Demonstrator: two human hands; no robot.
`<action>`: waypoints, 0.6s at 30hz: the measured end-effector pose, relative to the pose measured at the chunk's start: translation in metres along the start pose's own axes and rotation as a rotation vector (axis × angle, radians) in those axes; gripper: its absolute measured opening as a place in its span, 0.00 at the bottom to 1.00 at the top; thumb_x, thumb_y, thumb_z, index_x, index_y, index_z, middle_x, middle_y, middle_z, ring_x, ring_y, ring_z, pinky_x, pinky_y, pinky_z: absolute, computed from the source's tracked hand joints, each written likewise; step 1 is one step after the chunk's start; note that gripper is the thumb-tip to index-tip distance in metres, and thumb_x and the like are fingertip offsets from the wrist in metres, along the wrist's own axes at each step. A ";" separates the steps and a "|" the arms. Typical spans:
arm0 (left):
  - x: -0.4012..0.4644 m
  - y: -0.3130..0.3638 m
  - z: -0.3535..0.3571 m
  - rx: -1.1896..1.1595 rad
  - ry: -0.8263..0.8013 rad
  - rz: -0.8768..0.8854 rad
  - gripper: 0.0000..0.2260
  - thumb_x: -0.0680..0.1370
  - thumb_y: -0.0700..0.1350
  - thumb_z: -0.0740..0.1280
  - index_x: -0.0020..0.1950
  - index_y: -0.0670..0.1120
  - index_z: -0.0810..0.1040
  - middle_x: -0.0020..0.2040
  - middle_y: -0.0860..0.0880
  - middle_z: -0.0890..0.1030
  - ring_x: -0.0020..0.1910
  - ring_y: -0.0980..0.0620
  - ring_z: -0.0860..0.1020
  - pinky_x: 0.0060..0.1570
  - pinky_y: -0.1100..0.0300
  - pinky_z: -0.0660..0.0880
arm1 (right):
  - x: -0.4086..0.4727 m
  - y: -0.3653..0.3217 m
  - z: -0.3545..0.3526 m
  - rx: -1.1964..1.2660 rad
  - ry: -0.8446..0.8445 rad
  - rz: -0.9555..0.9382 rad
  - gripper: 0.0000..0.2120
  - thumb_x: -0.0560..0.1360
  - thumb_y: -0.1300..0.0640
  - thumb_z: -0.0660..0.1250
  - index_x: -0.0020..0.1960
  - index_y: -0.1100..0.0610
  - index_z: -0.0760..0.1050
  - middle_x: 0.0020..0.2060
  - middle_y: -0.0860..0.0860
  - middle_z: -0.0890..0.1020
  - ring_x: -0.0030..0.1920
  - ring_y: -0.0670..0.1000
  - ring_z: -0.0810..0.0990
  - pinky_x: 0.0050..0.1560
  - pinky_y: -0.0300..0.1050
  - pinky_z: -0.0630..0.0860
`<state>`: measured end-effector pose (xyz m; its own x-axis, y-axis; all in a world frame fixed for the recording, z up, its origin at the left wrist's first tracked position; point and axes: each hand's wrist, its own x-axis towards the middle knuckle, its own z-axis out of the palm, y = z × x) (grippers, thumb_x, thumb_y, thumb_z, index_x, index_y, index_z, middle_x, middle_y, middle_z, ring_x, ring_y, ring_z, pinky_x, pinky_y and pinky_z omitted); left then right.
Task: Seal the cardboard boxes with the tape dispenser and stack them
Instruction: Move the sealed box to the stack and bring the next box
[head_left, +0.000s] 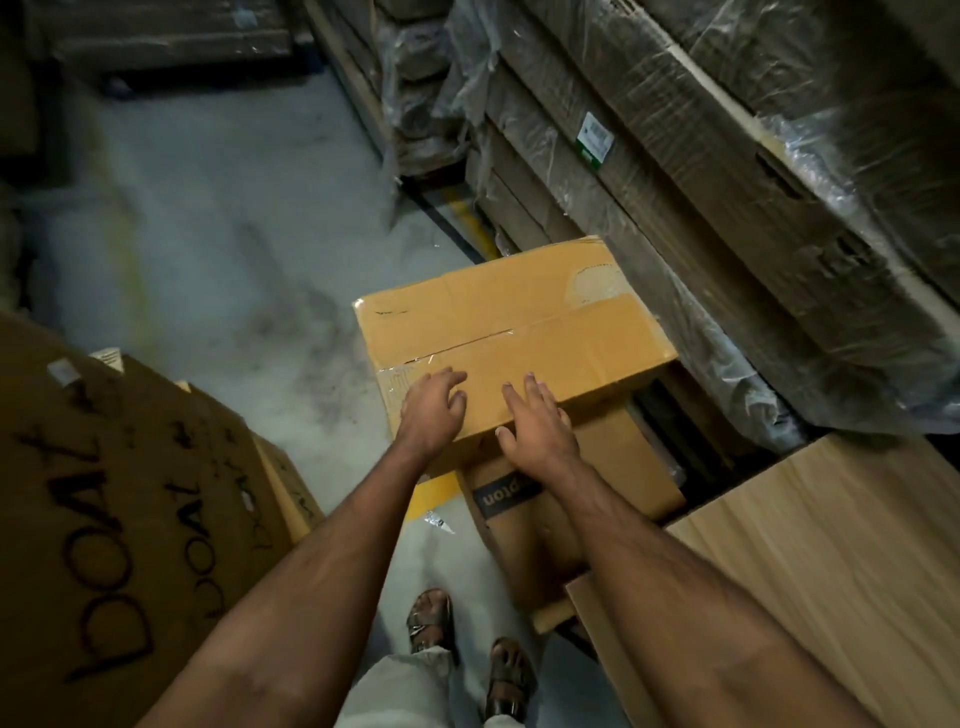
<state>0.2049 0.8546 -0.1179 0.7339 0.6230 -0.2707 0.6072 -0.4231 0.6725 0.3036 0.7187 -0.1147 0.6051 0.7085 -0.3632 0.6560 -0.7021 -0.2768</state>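
Both hands rest with relaxed fingers and grip nothing: left hand (434, 410) and right hand (537, 423) lie on the near edge of a taped cardboard box (511, 332), likely steadying it atop a lower box (566, 499) on the floor (218, 249).

Top box (514, 332): tan cardboard, flaps closed, lying flat with its long axis running from lower left to upper right; clear tape along the centre seam, crinkled at the near-left end; a torn, pale patch near the far-right corner; it rests on a lower box (550, 519), also tan, bearing a dark printed band with partly hidden lettering; the lower box stands on the floor, its top mostly covered.
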 end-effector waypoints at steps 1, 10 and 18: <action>-0.013 0.007 -0.005 -0.030 0.035 0.016 0.17 0.81 0.43 0.61 0.69 0.43 0.76 0.69 0.44 0.76 0.71 0.46 0.71 0.71 0.52 0.65 | -0.008 -0.005 -0.004 0.009 0.044 -0.030 0.29 0.80 0.49 0.61 0.79 0.52 0.57 0.79 0.55 0.55 0.79 0.56 0.53 0.73 0.59 0.59; -0.126 0.035 -0.060 -0.096 0.280 -0.045 0.14 0.81 0.40 0.61 0.65 0.43 0.79 0.63 0.47 0.81 0.65 0.50 0.76 0.65 0.59 0.69 | -0.087 -0.070 0.014 0.370 0.373 -0.331 0.16 0.79 0.57 0.63 0.65 0.56 0.77 0.60 0.53 0.81 0.61 0.56 0.78 0.66 0.59 0.69; -0.245 0.059 -0.127 -0.150 0.495 0.053 0.14 0.82 0.44 0.62 0.65 0.46 0.79 0.62 0.50 0.81 0.63 0.53 0.77 0.64 0.55 0.73 | -0.191 -0.158 0.015 0.418 0.400 -0.691 0.07 0.71 0.61 0.63 0.35 0.54 0.74 0.28 0.53 0.80 0.30 0.60 0.77 0.43 0.56 0.77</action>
<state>0.0225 0.7606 0.0755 0.5084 0.8552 0.1007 0.4957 -0.3862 0.7779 0.0778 0.6934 -0.0155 0.2995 0.8991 0.3193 0.7616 -0.0237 -0.6476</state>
